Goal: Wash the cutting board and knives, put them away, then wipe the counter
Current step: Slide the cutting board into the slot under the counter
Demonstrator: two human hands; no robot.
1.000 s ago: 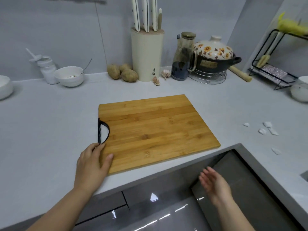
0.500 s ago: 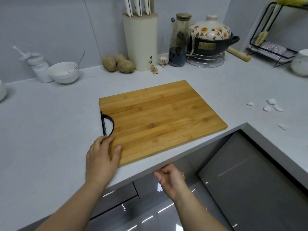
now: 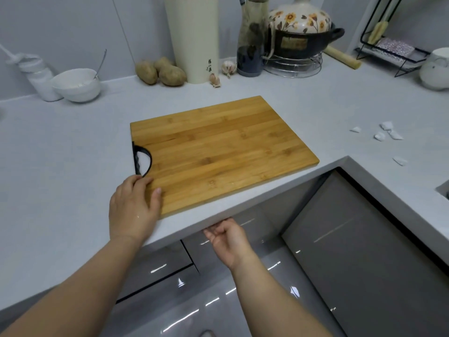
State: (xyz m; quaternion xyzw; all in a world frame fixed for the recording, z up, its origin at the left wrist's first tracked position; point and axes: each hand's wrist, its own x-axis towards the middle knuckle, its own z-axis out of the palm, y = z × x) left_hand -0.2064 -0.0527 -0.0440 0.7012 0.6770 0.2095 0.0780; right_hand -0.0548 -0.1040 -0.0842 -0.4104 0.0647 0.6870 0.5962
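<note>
The bamboo cutting board (image 3: 223, 152) lies flat on the grey counter (image 3: 60, 166), its black handle cut-out (image 3: 141, 161) at the left edge. My left hand (image 3: 133, 210) rests on the board's near left corner, thumb on top and fingers at the edge beside the handle. Below the counter's front edge, my right hand (image 3: 226, 239) has its fingers curled up under the overhang, at the top of a glossy grey cabinet door (image 3: 218, 259); the fingertips are partly hidden. The cream knife block (image 3: 194, 37) stands at the back wall, and its knives are cut off by the frame's top.
Potatoes (image 3: 160, 71) and garlic (image 3: 228, 66) lie by the knife block, with a glass bottle (image 3: 251, 37) and a flowered pot (image 3: 301, 27) to its right. A white bowl (image 3: 76, 85) sits back left. White scraps (image 3: 386, 132) litter the counter at the right.
My right hand has moved left from in front of the cabinets and up under the counter edge, fingers now curled there. My left hand stays on the board's corner.
</note>
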